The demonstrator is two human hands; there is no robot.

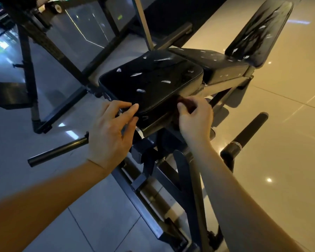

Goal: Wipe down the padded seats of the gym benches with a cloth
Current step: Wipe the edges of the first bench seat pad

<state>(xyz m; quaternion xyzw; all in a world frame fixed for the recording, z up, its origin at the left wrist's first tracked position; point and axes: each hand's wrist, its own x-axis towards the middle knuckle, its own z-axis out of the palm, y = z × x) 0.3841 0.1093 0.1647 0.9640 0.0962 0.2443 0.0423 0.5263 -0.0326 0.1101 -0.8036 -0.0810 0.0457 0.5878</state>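
Pinching a dark cloth between thumb and curled fingers, the right grip sits at the near edge of the seat, centre frame. The left grip, fingers straight, touches the seat's near left corner. White scuffs mark the black padding. Backrest upper right; dark rack upper left; glossy tiled floor all around.

Shiny tiled floor with warm light spots, black metal frame behind, glass wall at back
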